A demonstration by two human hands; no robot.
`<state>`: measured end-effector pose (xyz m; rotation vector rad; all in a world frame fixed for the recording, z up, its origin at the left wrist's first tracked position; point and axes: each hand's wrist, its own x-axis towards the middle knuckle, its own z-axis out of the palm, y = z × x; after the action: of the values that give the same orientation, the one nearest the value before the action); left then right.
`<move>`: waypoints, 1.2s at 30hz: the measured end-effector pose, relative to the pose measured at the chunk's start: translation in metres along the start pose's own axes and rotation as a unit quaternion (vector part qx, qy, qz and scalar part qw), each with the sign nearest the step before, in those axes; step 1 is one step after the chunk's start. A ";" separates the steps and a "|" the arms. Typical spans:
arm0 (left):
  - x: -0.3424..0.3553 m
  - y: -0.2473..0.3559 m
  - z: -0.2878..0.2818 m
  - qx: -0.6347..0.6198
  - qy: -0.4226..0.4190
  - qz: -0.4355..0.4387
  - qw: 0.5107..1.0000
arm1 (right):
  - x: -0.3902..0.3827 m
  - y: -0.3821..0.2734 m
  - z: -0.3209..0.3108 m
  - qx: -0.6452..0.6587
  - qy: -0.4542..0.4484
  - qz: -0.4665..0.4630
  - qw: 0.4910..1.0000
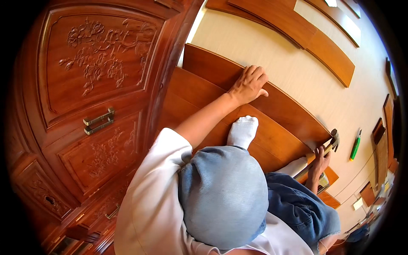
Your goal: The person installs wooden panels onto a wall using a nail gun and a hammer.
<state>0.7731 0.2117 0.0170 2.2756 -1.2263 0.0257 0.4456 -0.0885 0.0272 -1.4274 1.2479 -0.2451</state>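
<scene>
My left hand (250, 84) rests on a reddish-brown floorboard (208, 63), its fingers curled over the long outer edge and its thumb out to the side. This board lies against the laid wooden flooring (193, 89). Off to the right, my right hand (318, 163) is closed round the handle of a claw hammer (335, 140). The hammer's head is close by the right end of the same board; whether they touch I cannot tell. My white-socked foot (244, 129) stands on the boards between my hands.
A carved wooden cabinet (102, 76) with metal handles rises along the left. Loose boards (293, 25) lie on the pale underlay (238, 38) at the far side. A green utility knife (355, 145) lies right of the hammer. Further boards and offcuts (368, 194) line the right edge.
</scene>
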 end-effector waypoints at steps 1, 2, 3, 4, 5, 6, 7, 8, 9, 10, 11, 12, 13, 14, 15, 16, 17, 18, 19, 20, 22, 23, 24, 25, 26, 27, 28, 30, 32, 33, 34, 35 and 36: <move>0.001 -0.003 0.002 -0.002 -0.014 -0.012 1.000 | 0.000 0.002 0.000 0.015 0.006 0.013 1.000; 0.001 -0.010 0.007 -0.004 -0.026 -0.026 0.999 | 0.007 0.013 -0.007 0.027 -0.018 0.011 0.999; 0.001 -0.017 0.014 -0.007 -0.040 -0.040 0.998 | 0.009 0.013 -0.005 0.030 -0.029 0.018 0.999; 0.002 -0.026 0.020 -0.018 -0.048 -0.044 0.998 | 0.010 0.012 -0.002 0.033 -0.040 0.024 0.998; 0.005 -0.034 0.022 -0.029 -0.057 -0.048 0.997 | 0.011 0.011 0.000 0.037 -0.051 0.032 0.997; 0.004 -0.039 0.025 -0.039 -0.066 -0.051 0.996 | 0.015 0.014 0.000 0.024 -0.061 0.026 0.998; 0.002 -0.040 0.029 -0.036 -0.067 -0.051 0.996 | 0.016 0.014 -0.002 0.013 -0.060 0.035 0.998; 0.002 -0.040 0.030 -0.033 -0.068 -0.050 0.996 | 0.016 0.013 -0.002 0.002 -0.059 0.043 0.997; 0.002 -0.040 0.030 -0.029 -0.070 -0.049 0.996 | 0.016 0.012 -0.002 -0.009 -0.058 0.052 0.997; 0.001 -0.040 0.030 -0.030 -0.066 -0.048 0.996 | 0.017 0.011 -0.001 0.006 -0.067 0.046 0.997; 0.001 -0.040 0.029 -0.031 -0.064 -0.046 0.996 | 0.014 0.007 0.001 0.012 -0.068 0.041 0.997; 0.002 -0.039 0.028 -0.032 -0.061 -0.043 0.997 | 0.008 0.003 0.004 0.019 -0.070 0.037 0.997; 0.000 -0.041 0.024 -0.023 -0.050 -0.040 0.998 | 0.004 -0.001 0.007 0.026 -0.072 0.033 0.997; 0.001 -0.039 0.016 -0.017 -0.039 -0.036 0.998 | 0.003 0.000 0.006 0.033 -0.070 0.025 0.997; 0.001 -0.037 0.012 -0.011 -0.028 -0.032 0.999 | 0.001 0.002 0.006 0.039 -0.069 0.017 0.997; 0.001 -0.036 0.014 -0.013 -0.026 -0.033 0.999 | -0.001 0.003 0.005 0.046 -0.067 0.009 0.997; -0.002 -0.038 0.012 -0.009 -0.025 -0.035 0.999 | -0.002 0.002 0.009 0.044 -0.073 0.011 0.996; -0.005 -0.040 0.010 -0.004 -0.024 -0.037 0.999 | -0.004 -0.001 0.012 0.043 -0.080 0.013 0.996; -0.006 -0.044 0.011 -0.002 -0.027 -0.042 0.999 | -0.005 -0.003 0.015 0.041 -0.086 0.015 0.995; -0.004 -0.047 0.014 -0.005 -0.028 -0.046 0.999 | -0.004 -0.003 0.015 0.034 -0.087 0.019 0.995; -0.006 -0.051 0.020 -0.011 -0.031 -0.056 0.998 | 0.000 -0.002 0.016 0.020 -0.088 0.027 0.996; -0.007 -0.051 0.022 -0.016 -0.032 -0.061 0.997 | 0.002 -0.001 0.014 0.017 -0.088 0.033 0.995; -0.008 -0.051 0.023 -0.021 -0.033 -0.067 0.997 | 0.005 0.001 0.012 0.014 -0.088 0.039 0.995; -0.009 -0.051 0.024 -0.022 -0.025 -0.067 0.997 | 0.007 0.002 0.010 0.012 -0.089 0.046 0.995; -0.010 -0.052 0.025 -0.022 -0.018 -0.067 0.997 | 0.007 0.002 0.010 0.012 -0.089 0.047 0.995; -0.011 -0.052 0.027 -0.023 -0.011 -0.067 0.997 | 0.007 0.001 0.010 0.012 -0.088 0.049 0.995; -0.013 -0.052 0.028 -0.017 -0.004 -0.066 0.998 | 0.008 0.000 0.011 0.012 -0.088 0.051 0.995; -0.011 -0.044 0.034 -0.016 0.012 -0.061 0.998 | 0.015 0.000 0.003 0.018 -0.086 0.049 0.995; -0.014 -0.043 0.033 -0.005 0.023 -0.058 0.998 | 0.025 0.000 -0.002 -0.005 -0.080 0.017 0.997; -0.011 -0.043 0.032 -0.001 0.032 -0.053 0.998 | 0.033 -0.005 -0.005 -0.065 -0.077 -0.007 0.995; -0.015 -0.040 0.030 -0.006 0.017 -0.061 0.998 | 0.039 -0.011 -0.012 -0.098 -0.079 -0.028 0.992; -0.018 -0.038 0.027 -0.012 0.017 -0.058 0.998 | 0.042 -0.025 -0.013 -0.132 -0.083 -0.049 0.987; -0.022 -0.038 0.023 -0.013 0.013 -0.056 0.998 | 0.043 -0.046 -0.007 -0.140 -0.109 -0.056 0.983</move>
<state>0.7842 0.2345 -0.0254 2.3107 -1.0781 -0.0026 0.4827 -0.1369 0.0462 -1.7194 1.0516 0.0138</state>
